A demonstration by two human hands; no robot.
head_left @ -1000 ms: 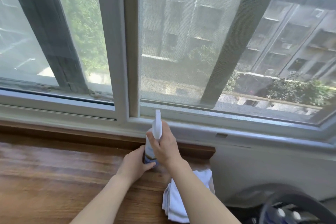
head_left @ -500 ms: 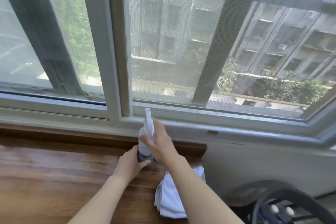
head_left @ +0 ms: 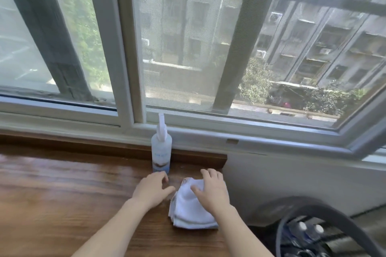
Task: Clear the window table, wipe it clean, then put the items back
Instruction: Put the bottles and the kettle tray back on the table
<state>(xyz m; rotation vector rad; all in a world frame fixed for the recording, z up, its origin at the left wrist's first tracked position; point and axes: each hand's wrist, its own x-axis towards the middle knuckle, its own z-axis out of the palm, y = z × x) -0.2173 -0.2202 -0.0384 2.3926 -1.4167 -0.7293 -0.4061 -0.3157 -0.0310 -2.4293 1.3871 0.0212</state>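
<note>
A white spray bottle (head_left: pixel 161 148) stands upright at the back of the wooden table (head_left: pixel 52 194), against the window ledge, with no hand on it. My left hand (head_left: pixel 151 189) rests on the table just in front of the bottle, fingers loosely curled and holding nothing. A folded white cloth (head_left: pixel 191 208) lies near the table's right edge. My right hand (head_left: pixel 211 189) lies on top of the cloth with its fingers spread over it.
A white-framed window (head_left: pixel 125 48) with a mesh screen runs along the back of the table. To the right, below the table's edge, a dark curved hoop (head_left: pixel 325 210) arcs over several capped bottles (head_left: pixel 307 233) on the floor.
Both hands have let go of the spray bottle and pulled back towards me. My right hand has come down onto the white cloth. The bottle stays standing by the ledge.
</note>
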